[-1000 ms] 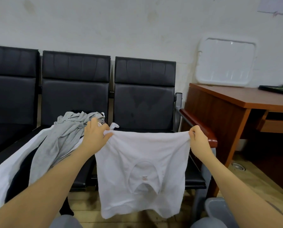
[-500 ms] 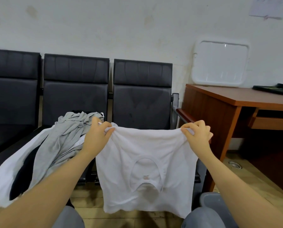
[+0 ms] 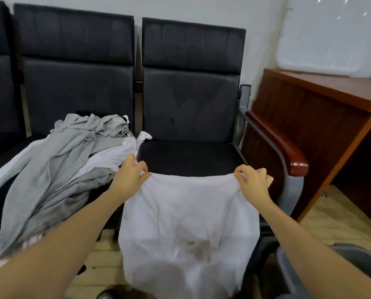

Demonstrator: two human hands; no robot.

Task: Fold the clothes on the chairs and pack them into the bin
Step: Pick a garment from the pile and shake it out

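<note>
A white T-shirt (image 3: 186, 216) hangs spread between my two hands, its hem edge stretched over the front of the right-hand black chair seat (image 3: 188, 156). My left hand (image 3: 129, 176) pinches the shirt's left corner. At the right corner, my right hand (image 3: 253, 182) grips the bunched edge. The collar end droops toward the floor. A heap of grey and white clothes (image 3: 57, 169) lies on the middle chair. The grey bin (image 3: 339, 270) shows partly at the lower right, behind my right forearm.
A row of black chairs (image 3: 74, 67) lines the wall. The right chair has a wooden armrest (image 3: 288, 147). A brown desk (image 3: 322, 117) stands to the right, with a white lid (image 3: 331, 39) leaning on the wall above it. Wooden floor lies below.
Both hands have lowered the shirt toward the right chair's seat, and my view has tilted down and moved closer. The shirt's top edge now reaches the seat's front.
</note>
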